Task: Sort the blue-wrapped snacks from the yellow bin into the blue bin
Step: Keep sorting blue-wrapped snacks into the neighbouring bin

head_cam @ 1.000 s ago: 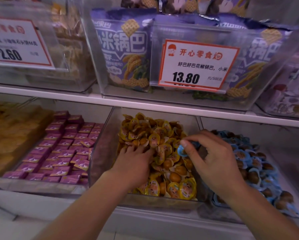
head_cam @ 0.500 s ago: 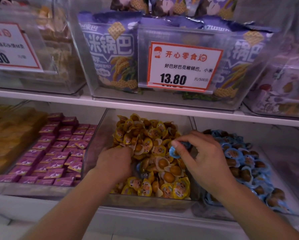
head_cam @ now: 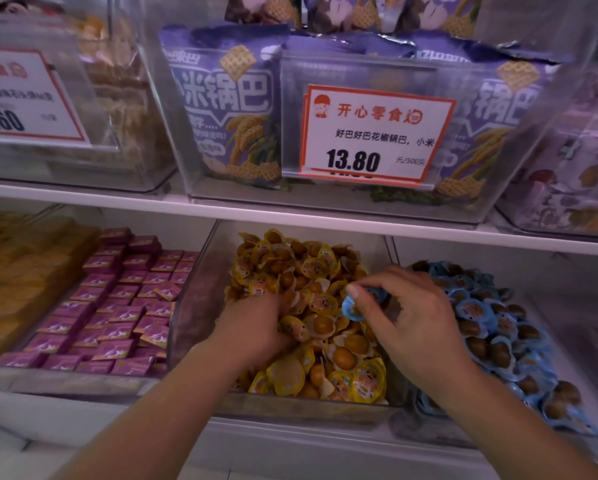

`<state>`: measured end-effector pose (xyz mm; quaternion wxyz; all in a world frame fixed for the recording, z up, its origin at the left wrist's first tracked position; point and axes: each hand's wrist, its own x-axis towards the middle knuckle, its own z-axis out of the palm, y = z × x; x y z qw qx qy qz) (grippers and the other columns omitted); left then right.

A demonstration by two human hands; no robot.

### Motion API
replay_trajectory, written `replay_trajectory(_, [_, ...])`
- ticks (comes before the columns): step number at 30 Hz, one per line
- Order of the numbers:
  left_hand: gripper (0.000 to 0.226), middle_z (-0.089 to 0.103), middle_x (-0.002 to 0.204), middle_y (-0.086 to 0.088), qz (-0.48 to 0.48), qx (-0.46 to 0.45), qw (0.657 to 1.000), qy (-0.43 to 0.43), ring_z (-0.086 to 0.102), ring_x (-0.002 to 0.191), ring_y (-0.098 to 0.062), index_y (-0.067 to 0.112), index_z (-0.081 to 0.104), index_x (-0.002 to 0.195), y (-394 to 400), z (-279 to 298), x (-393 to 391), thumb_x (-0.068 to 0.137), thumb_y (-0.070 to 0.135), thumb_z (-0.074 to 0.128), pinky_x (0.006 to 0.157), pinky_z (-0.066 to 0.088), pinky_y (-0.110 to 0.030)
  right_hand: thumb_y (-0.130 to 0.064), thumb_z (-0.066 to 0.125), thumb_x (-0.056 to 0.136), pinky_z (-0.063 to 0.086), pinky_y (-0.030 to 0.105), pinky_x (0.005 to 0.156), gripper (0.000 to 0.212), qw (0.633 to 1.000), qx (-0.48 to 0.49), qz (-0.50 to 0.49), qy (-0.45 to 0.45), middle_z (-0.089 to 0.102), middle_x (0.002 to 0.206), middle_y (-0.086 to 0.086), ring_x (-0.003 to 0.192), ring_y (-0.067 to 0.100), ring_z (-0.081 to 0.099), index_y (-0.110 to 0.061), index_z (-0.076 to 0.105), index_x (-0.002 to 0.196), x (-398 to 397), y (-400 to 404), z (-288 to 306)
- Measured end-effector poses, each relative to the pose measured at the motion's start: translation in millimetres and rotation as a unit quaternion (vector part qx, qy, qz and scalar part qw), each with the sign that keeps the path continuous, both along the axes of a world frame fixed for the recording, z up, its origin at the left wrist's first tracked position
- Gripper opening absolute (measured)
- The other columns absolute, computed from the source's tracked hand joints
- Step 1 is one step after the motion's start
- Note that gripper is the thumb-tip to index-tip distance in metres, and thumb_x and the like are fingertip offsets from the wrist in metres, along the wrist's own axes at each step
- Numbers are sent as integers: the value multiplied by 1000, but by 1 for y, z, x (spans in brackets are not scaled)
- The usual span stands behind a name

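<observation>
Blue snack pinched, not yet across

Right hand (head_cam: 419,327) still pinches the blue snack (head_cam: 354,308) over the yellow bin (head_cam: 200,306), unmoved; left hand (head_cam: 252,327) has burrowed deeper, fingers hidden. Blue bin (head_cam: 585,306) waits right.

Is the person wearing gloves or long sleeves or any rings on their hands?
No. The left hand and right hand are both bare, with no gloves, rings, watch or bracelet showing. Both forearms are bare too, with no sleeve in view. The nails that show are short and unpainted.
</observation>
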<state>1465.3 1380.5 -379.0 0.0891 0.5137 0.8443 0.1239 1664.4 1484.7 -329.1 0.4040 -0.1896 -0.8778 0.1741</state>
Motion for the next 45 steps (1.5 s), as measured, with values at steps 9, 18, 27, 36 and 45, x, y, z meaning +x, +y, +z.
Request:
replay_trajectory(9, [5,71,70,3,139,333,888,-286,65,60,-10,22,69,84,-9,46,2,84,25,73,53,45,-24,-52,59,92,49,22,84,36,999,-28,-4,-32,65,101,-15,95,-1,59,-27,67,117,2,-3,8])
replay_trajectory(18, [22,75,75,-7,-34,269,803,-530,67,68,-9,14,72,75,-15,59,36,74,36,74,62,50,-15,-38,70,87,50,19,85,38,992,-46,90,-76,61,107,-17,100,0,59,-31,64,124,2,-18,15])
replay_trajectory(27, [62,45,148,5,-200,81,976,-41,42,136,-15,33,50,141,10,22,35,88,64,50,111,37,-37,-54,59,85,47,10,75,34,981,-67,-180,-5,68,101,-12,80,5,64,-39,65,115,75,36,20])
replay_trajectory(36, [53,58,130,6,-111,-120,980,114,47,129,-22,44,45,133,-7,25,5,83,60,52,109,33,-41,-40,56,93,45,24,91,35,984,13,-132,-118,61,115,0,104,17,59,-17,70,115,58,23,5])
replay_trajectory(45, [60,62,119,7,-120,-21,990,76,59,114,-16,41,60,126,-16,43,-1,70,61,48,95,48,-30,-23,59,91,43,33,98,24,994,38,-53,-88,63,111,-2,115,22,49,-14,74,106,30,-2,-7])
